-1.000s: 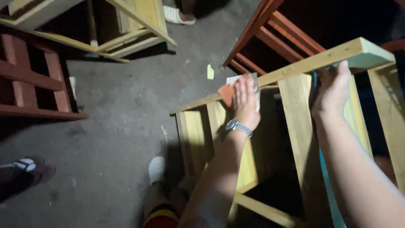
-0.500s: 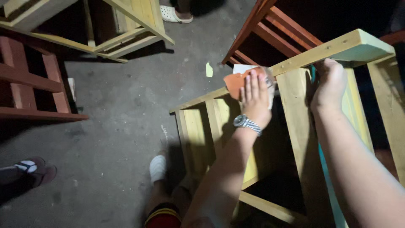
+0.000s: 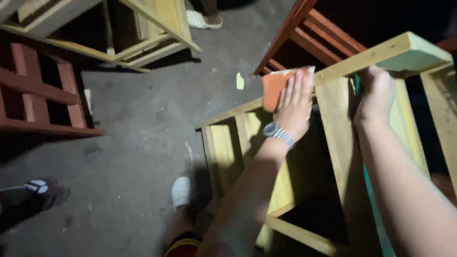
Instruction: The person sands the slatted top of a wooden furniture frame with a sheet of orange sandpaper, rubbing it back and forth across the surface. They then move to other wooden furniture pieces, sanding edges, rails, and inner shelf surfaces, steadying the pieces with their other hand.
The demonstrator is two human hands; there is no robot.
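Flattened fingers of the left hand (image 3: 295,102) press an orange sheet of sandpaper (image 3: 273,88) against the top rail of a pale wooden frame (image 3: 333,123); the grip is open, palm down, with the sheet pinned beneath it rather than clasped. A metal wristwatch (image 3: 277,133) is worn on that wrist. Just beside it, the right hand (image 3: 376,95) is closed around the same rail, near its green-tinted end. The frame is tilted over a grey concrete floor (image 3: 143,133). A reddish-brown wooden frame (image 3: 304,38) is seen behind it, another to the left (image 3: 38,95), and a second pale frame (image 3: 143,33) at the top. A small yellow scrap (image 3: 240,81) lies on the floor.
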